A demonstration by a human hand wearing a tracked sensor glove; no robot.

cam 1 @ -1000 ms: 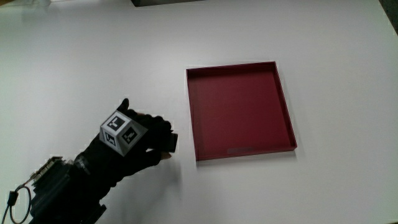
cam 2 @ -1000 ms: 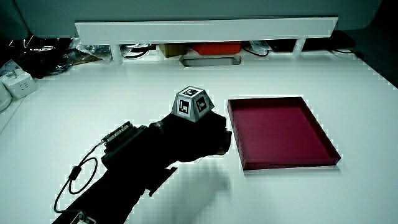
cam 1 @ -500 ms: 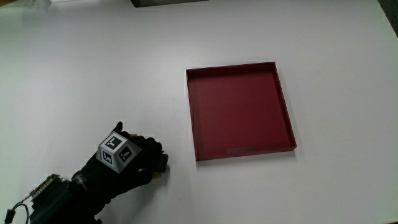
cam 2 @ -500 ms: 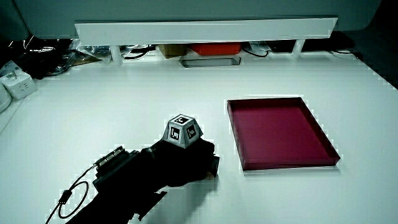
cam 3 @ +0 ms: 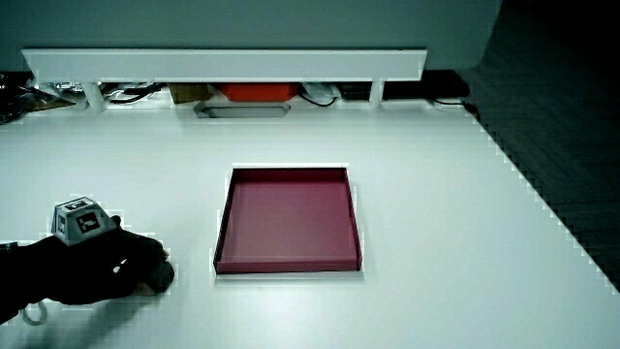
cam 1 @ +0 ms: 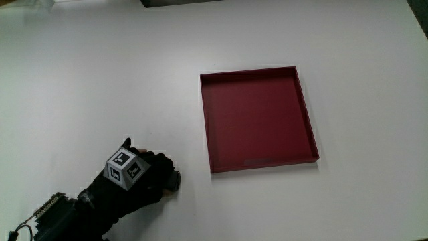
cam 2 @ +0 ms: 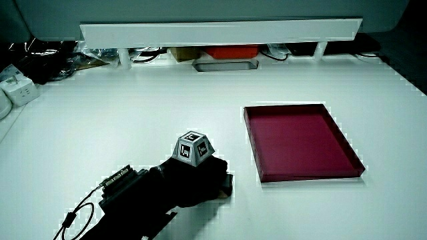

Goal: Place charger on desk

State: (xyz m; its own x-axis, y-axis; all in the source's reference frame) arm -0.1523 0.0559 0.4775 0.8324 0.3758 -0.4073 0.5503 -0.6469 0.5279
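The black gloved hand (cam 1: 144, 177) rests low on the white desk (cam 1: 100, 80), beside the red tray (cam 1: 257, 117) and nearer to the person than it. Its fingers curl around a small dark charger (cam 1: 174, 179), which shows only as a dark edge at the fingertips and seems to touch the desk. The patterned cube (cam 1: 126, 169) sits on the back of the hand. Both side views show the hand (cam 2: 200, 183) (cam 3: 116, 267) flat against the desk, with the charger (cam 2: 227, 185) (cam 3: 163, 276) peeking out at the fingertips.
The shallow red tray (cam 2: 300, 140) (cam 3: 289, 218) holds nothing. A low white partition (cam 2: 220, 30) (cam 3: 223, 63) runs along the desk's edge farthest from the person, with cables, an orange box (cam 2: 230, 51) and a white power adapter (cam 2: 17, 90) near it.
The hand has drawn toward the person and sunk down to the desk, carrying the charger away from the tray's corner. Its grip stays closed.
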